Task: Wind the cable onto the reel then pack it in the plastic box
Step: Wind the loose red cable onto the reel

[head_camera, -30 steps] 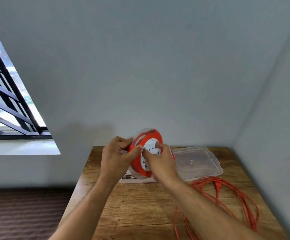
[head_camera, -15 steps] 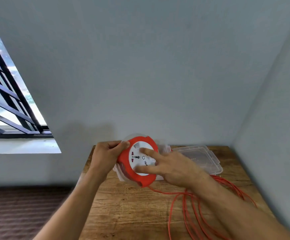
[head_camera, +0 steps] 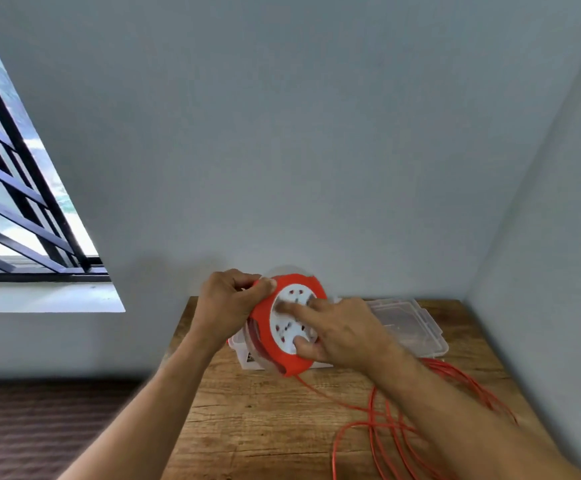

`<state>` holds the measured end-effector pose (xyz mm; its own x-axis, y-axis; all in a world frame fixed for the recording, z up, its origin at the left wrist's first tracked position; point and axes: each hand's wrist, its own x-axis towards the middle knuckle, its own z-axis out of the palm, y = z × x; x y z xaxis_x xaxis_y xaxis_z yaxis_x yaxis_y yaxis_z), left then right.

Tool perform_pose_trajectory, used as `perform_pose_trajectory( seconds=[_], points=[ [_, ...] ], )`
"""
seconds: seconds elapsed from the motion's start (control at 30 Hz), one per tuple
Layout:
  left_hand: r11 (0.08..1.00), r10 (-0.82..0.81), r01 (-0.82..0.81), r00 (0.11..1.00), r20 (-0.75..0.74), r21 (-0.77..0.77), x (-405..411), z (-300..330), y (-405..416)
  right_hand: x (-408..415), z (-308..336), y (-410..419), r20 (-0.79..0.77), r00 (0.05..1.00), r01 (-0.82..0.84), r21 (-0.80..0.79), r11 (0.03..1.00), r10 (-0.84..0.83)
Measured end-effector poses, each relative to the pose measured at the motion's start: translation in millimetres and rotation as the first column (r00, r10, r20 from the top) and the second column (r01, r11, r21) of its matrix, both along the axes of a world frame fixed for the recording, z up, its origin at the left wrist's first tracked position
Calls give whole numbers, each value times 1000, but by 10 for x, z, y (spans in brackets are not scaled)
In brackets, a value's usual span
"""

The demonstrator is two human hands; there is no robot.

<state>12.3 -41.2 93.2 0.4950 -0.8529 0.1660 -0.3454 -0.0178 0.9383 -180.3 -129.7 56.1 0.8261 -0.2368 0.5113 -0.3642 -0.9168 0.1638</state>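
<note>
I hold an orange cable reel (head_camera: pixel 265 327) with a white socket face above the wooden table (head_camera: pixel 247 427). My left hand (head_camera: pixel 228 308) grips its upper left rim. My right hand (head_camera: pixel 342 332) lies spread on the white face, fingers and thumb pressed against it. An orange cable (head_camera: pixel 386 420) leaves the bottom of the reel and lies in loose loops on the table's right side. The clear plastic box (head_camera: pixel 242 353) stands behind the reel, mostly hidden by it. Its clear lid (head_camera: pixel 410 322) rests to the right.
The table fills a corner, with grey walls (head_camera: pixel 317 150) behind and to the right. A barred window (head_camera: pixel 19 209) is at the left above a white sill. Dark floor (head_camera: pixel 39 427) lies left of the table.
My right hand has shifted its fingers around the white face and the reel has turned. The cable loops on the table have moved a little toward the reel.
</note>
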Motion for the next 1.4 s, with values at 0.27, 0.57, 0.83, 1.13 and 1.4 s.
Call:
perform_pose_trajectory(
  seconds=[0.27, 0.57, 0.83, 1.13, 1.4],
  points=[
    [954, 245, -225, 966, 84, -196, -223, -142, 9, 425, 205, 364, 172, 708, -188, 981, 51, -685],
    [956, 208, -236, 964, -168, -173, -13, -45, -30, 3, 255, -9, 32, 994, 102, 175, 979, -109],
    [991, -99, 114, 977, -190, 69, 108, 216, -21, -197, 357, -348, -411, 869, -359, -141, 923, 276],
    [980, -124, 121, 992, 12, 156, 82, 269, -110, -9, 307, -251, -424, 865, -360, -155, 920, 268],
    [999, 25, -27, 999, -48, -41, 74, 229, -132, 89, 296, -130, -65, 995, 66, -72, 995, -70]
  ],
)
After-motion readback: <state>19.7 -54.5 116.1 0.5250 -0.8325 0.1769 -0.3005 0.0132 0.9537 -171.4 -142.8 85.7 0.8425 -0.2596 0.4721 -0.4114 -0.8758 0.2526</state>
